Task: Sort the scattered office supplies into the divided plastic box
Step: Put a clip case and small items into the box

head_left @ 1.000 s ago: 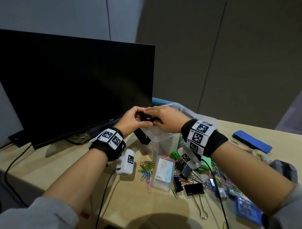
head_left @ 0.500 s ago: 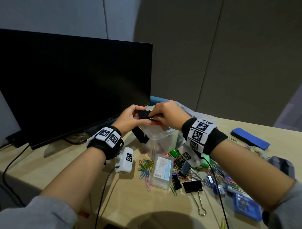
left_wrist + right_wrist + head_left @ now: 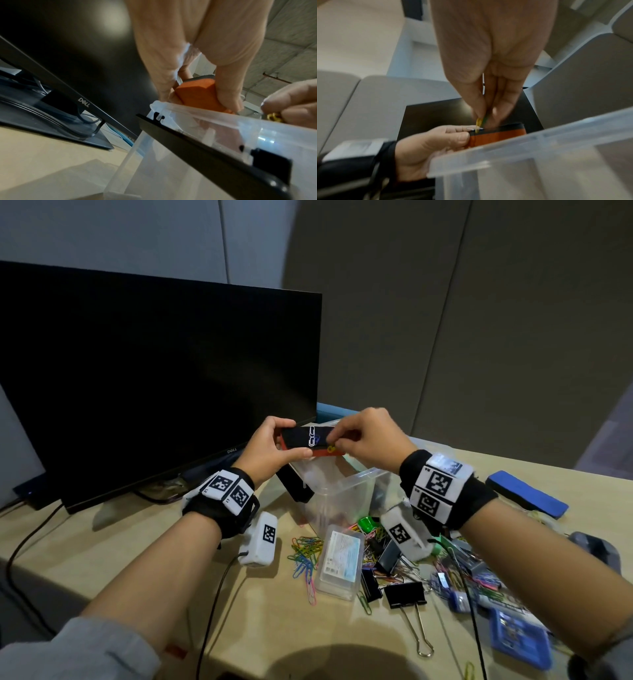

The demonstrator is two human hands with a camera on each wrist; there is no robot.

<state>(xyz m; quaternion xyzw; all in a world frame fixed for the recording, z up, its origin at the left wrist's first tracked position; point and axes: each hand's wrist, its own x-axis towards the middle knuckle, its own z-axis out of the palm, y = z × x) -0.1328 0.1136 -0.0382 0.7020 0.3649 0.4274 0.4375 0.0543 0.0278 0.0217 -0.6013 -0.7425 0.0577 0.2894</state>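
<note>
My left hand [image 3: 289,440] grips a small block [image 3: 308,440], black on top and orange-red below, held in the air over the clear plastic box [image 3: 342,491]. Two paper clips, one white and one blue, lie on its black face. My right hand [image 3: 337,445] pinches a yellow paper clip [image 3: 331,449] at the block's near edge. In the left wrist view the orange block [image 3: 197,94] sits just above the box rim [image 3: 205,115]. The right wrist view shows the yellow clip [image 3: 478,122] touching the block [image 3: 498,136]. The box's inside is mostly hidden.
A black monitor [image 3: 154,371] stands close behind the box. On the desk lie coloured paper clips [image 3: 305,553], a small clear case [image 3: 340,563], black binder clips [image 3: 404,594], a blue eraser [image 3: 527,498] and a blue packet [image 3: 520,642].
Both hands have lifted the block a little above the box and tipped its black face toward me. My right fingers have shifted to the yellow clip at its edge.
</note>
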